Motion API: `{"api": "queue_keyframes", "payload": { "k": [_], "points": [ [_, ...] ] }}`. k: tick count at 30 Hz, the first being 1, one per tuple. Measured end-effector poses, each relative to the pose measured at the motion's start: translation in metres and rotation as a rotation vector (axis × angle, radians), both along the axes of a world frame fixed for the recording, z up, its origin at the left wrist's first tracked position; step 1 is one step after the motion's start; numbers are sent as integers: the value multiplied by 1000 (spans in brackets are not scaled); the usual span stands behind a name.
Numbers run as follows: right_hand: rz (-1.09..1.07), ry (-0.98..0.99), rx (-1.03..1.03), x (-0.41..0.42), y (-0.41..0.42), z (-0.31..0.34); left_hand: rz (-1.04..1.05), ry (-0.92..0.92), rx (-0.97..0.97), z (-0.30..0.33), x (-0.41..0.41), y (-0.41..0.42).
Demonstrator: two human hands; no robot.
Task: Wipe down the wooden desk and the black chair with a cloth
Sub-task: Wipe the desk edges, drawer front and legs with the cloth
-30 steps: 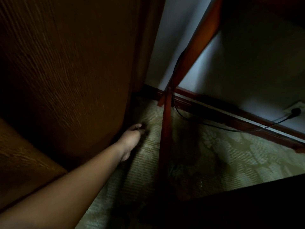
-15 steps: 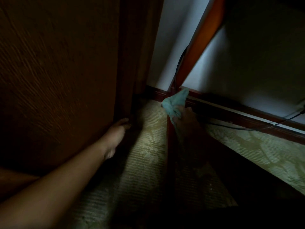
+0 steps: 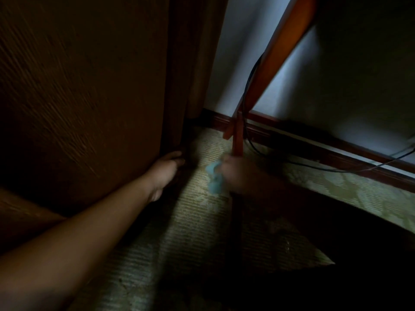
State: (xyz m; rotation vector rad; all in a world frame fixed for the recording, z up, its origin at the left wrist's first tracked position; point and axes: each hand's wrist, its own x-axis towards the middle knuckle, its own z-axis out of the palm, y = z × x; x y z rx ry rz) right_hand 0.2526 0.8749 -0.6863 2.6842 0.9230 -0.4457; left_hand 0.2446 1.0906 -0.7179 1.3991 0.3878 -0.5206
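Under the dim wooden desk, the blurred right hand (image 3: 238, 173) grips a crumpled pale-blue cloth (image 3: 214, 179) at four o'clock from the left hand (image 3: 165, 170), whose fingers' state I cannot tell.

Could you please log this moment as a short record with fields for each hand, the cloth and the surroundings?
left hand: low at the foot of the wooden panel, fingers near the carpet
right hand: blurred, gripping the cloth
cloth: light blue, bunched, at the desk leg
cable: black, trailing along the baseboard
lighting: dim
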Motion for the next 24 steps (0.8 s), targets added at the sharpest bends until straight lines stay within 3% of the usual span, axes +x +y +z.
{"api": "queue_keyframes", "payload": {
  "k": [4, 7, 14, 19, 24],
  "points": [
    [-325, -265, -30, 73, -8, -3, -15, -5, -5, -3, -4, -3],
    [-394, -341, -6, 75, -12, -9, -32, -4, 17, -6, -9, -2],
    [41, -89, 12, -25, 0, 11, -67, -19, 68, -7, -28, -12],
    [-18, 119, 86, -93, 1, 6, -122, -38, 105, 2, -53, -23],
    [-158, 329, 337, -117, -17, 18, -152, -81, 171, 26, -83, -29]
  ]
}}
